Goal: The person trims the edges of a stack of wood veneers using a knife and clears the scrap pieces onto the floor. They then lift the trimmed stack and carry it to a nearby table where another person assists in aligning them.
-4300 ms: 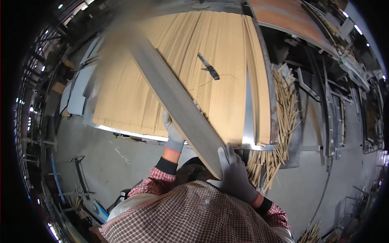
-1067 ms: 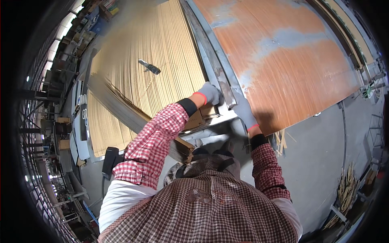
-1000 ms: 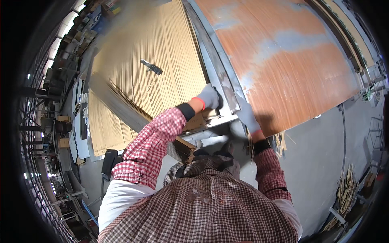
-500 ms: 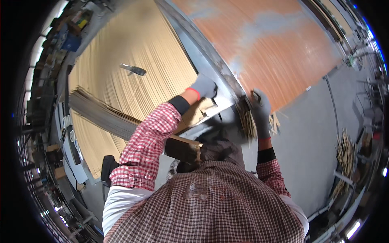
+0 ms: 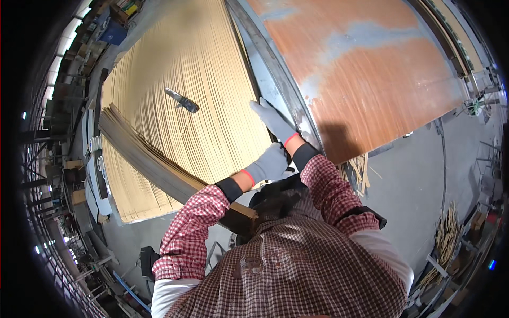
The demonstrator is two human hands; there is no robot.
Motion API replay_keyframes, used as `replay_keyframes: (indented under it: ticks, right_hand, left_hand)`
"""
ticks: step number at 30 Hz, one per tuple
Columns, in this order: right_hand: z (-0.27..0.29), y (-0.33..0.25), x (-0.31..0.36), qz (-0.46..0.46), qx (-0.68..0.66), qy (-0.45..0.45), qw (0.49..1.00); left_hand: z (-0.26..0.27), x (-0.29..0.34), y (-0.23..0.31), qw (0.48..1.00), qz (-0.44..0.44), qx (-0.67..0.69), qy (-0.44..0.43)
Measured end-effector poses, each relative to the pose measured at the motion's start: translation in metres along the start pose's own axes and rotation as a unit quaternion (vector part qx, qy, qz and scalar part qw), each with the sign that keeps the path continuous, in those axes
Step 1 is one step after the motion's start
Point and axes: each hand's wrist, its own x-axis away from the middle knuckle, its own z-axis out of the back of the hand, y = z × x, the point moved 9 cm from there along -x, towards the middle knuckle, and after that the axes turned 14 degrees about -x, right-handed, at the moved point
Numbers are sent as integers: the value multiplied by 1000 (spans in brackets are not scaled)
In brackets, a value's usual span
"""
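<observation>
Tan strips [image 5: 225,106] are mostly lined up, a skewed bundle [image 5: 151,160] seemingly unplaced; the right hand [image 5: 274,120] is opened, the left hand [image 5: 270,162] curled, contents hidden.

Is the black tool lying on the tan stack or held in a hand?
Lying on the tan stack; the black tool touches neither the left hand nor the right hand.

From the person's head, the left of two fisheye cameras looks steeply down, close above the brown checked cloth apron [image 5: 297,265], across the near edge of the grey metal worktop [image 5: 260,69] and its tan ribbed stack [image 5: 212,79], reaching grey floor [image 5: 403,177] rightward.
</observation>
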Motion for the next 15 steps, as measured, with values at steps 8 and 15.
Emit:
replay_keyframes:
  ticks: [8,15]
  right_hand:
    - [-3,-19,-72,78,164,-1,983]
    - [-23,-38,-152,104,-70,-81,989]
  left_hand:
    - [12,-7,-2,999,39,-5,24]
    - [-6,-7,9,999,18,-37,28]
